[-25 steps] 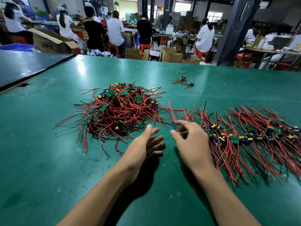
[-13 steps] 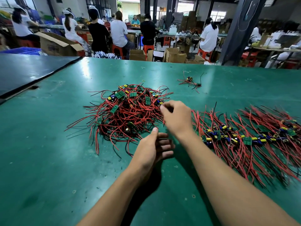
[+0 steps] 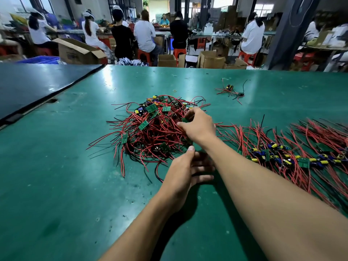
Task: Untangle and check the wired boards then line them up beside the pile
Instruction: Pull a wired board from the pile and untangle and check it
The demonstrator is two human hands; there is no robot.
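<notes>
The fingers (image 3: 189,113) of the right hand (image 3: 200,127) are curled down, and with the thumb they pinch a small green board (image 3: 185,120) at the right edge of the pile (image 3: 150,127). How firm the pinch is I cannot tell, because the hand covers most of the board. The board is not lifted out yet; its red wires are mixed with the others in the heap.

The left hand (image 3: 185,170) lies just beside the near edge of the pile, under the right forearm. Its fingers are loosely stretched to the right, the thumb points up toward the wires, and it holds nothing.

To the right of the pile, the row (image 3: 282,157) of finished boards lies on the green table (image 3: 56,185), side by side, with the wires spread toward and away from the person. One stray board (image 3: 228,89) with its wires lies apart, farther back on the table.

I judge that the step in hand is taking the next board from the pile, so the task is in the middle: many boards are lined up, many are waiting. The next move probably needs a slow pull upward while the free left hand presses the heap down or separates the wires, because a quick pull can drag other boards along. After that come the check and the placing at the near end of the row.
</notes>
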